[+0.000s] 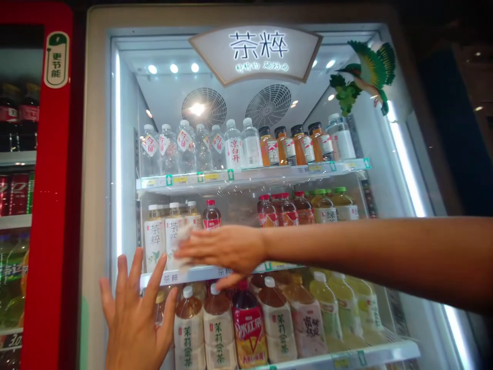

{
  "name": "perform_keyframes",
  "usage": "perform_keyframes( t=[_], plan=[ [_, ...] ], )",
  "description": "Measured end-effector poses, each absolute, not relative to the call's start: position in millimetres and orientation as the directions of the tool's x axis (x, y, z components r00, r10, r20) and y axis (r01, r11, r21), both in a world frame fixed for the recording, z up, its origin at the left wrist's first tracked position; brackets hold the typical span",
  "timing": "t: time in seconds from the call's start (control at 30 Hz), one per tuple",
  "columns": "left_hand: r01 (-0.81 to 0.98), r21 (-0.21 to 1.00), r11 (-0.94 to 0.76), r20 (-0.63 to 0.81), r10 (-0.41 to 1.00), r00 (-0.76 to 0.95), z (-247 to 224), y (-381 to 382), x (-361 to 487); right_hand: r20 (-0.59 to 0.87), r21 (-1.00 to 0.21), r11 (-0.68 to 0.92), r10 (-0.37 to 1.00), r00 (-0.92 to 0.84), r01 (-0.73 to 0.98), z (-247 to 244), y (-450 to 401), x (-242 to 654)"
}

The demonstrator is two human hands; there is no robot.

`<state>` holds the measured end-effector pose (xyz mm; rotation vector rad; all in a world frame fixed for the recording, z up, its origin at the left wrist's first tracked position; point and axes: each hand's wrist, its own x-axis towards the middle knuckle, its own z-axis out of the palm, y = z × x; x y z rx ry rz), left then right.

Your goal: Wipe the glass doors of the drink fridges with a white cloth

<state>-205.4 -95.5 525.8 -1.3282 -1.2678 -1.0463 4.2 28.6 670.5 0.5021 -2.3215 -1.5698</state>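
A tall lit drinks cooler with a glass door (239, 203) fills the middle. My left hand (136, 318), fingers spread, is against the glass at the lower left, in front of the lower bottles. My right hand (223, 249) reaches in from the right with its arm across the door. Its palm faces the glass over a pale, blurred cloth-like piece (185, 246), in front of the middle shelf's white-labelled bottles (154, 239). The right fingers are stretched out and partly smeared by motion.
Clear bottles (185, 149) line the top shelf, tea bottles (248, 329) the lower one. A lit sign (256, 54) and a bird sticker (365, 77) are at the top. A red cooler (54, 205) stands at the left.
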Motion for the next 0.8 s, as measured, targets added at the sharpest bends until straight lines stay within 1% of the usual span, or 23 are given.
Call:
perform_keyframes(
  t=[0.03,0.07,0.1,0.13,0.17,0.2,0.27,0.3,0.33,0.37,0.4,0.43,0.47,0.5,0.53,0.57,0.6,0.63,0.67,0.7,0.73,0.8],
  plan=[
    [0.997,-0.077,0.027,0.987,0.147,0.072,527,-97,-204,0.179,0.919,0.394,-0.414,-0.892,0.001,682,29,2],
    [0.998,-0.065,0.022,0.988,0.145,0.061,529,-98,-201,0.336,0.881,0.451,-0.381,-0.861,0.145,692,29,1],
    [0.998,-0.056,0.014,0.988,0.142,0.053,530,-98,-199,0.459,0.832,0.491,-0.345,-0.819,0.259,697,28,0],
    [0.999,-0.051,0.007,0.989,0.138,0.050,531,-97,-196,0.513,0.804,0.505,-0.325,-0.795,0.313,696,28,0],
    [0.999,-0.052,0.000,0.990,0.135,0.051,531,-96,-194,0.493,0.816,0.495,-0.324,-0.807,0.300,691,27,2],
    [0.998,-0.060,-0.006,0.989,0.133,0.060,532,-95,-191,0.404,0.858,0.464,-0.340,-0.849,0.222,682,27,7],
    [0.996,-0.090,-0.014,0.987,0.134,0.091,535,-91,-186,0.113,0.925,0.378,-0.384,-0.916,-0.044,667,30,23],
    [0.994,-0.104,-0.015,0.985,0.135,0.105,537,-89,-183,0.012,0.924,0.355,-0.394,-0.919,-0.140,664,32,34],
    [0.993,-0.113,-0.017,0.984,0.136,0.114,540,-87,-180,-0.003,0.918,0.363,-0.400,-0.917,-0.161,666,36,45],
    [0.993,-0.117,-0.023,0.983,0.138,0.119,544,-84,-176,0.080,0.911,0.402,-0.394,-0.916,-0.093,672,39,56],
    [0.993,-0.118,-0.030,0.983,0.140,0.121,547,-82,-171,0.221,0.891,0.453,-0.377,-0.900,0.029,680,43,66],
    [0.992,-0.118,-0.039,0.983,0.138,0.122,551,-80,-166,0.369,0.850,0.502,-0.349,-0.861,0.160,687,46,75],
    [0.992,-0.120,-0.047,0.983,0.136,0.126,554,-78,-160,0.475,0.803,0.539,-0.322,-0.819,0.254,690,49,83],
    [0.991,-0.124,-0.055,0.982,0.136,0.130,557,-76,-154,0.510,0.783,0.557,-0.318,-0.799,0.277,689,51,89],
    [0.989,-0.132,-0.062,0.981,0.137,0.140,559,-73,-148,0.471,0.798,0.558,-0.341,-0.814,0.228,683,52,95],
    [0.987,-0.144,-0.067,0.979,0.139,0.152,560,-71,-142,0.370,0.833,0.540,-0.382,-0.847,0.120,675,53,102],
    [0.986,-0.154,-0.070,0.976,0.142,0.163,561,-69,-136,0.239,0.862,0.506,-0.427,-0.872,-0.012,666,55,109],
    [0.984,-0.163,-0.076,0.974,0.146,0.172,561,-67,-130,0.124,0.874,0.471,-0.453,-0.883,-0.119,659,57,119],
    [0.982,-0.166,-0.085,0.973,0.150,0.177,562,-65,-123,0.079,0.876,0.458,-0.445,-0.892,-0.151,655,59,130],
    [0.981,-0.167,-0.096,0.972,0.153,0.180,563,-63,-117,0.106,0.877,0.468,-0.413,-0.905,-0.111,656,61,142],
    [0.980,-0.165,-0.110,0.971,0.157,0.181,563,-60,-109,0.196,0.869,0.495,-0.361,-0.912,-0.009,659,64,156],
    [0.975,-0.170,-0.140,0.967,0.166,0.192,565,-54,-93,0.446,0.793,0.554,-0.246,-0.861,0.253,666,68,182]
  ],
)
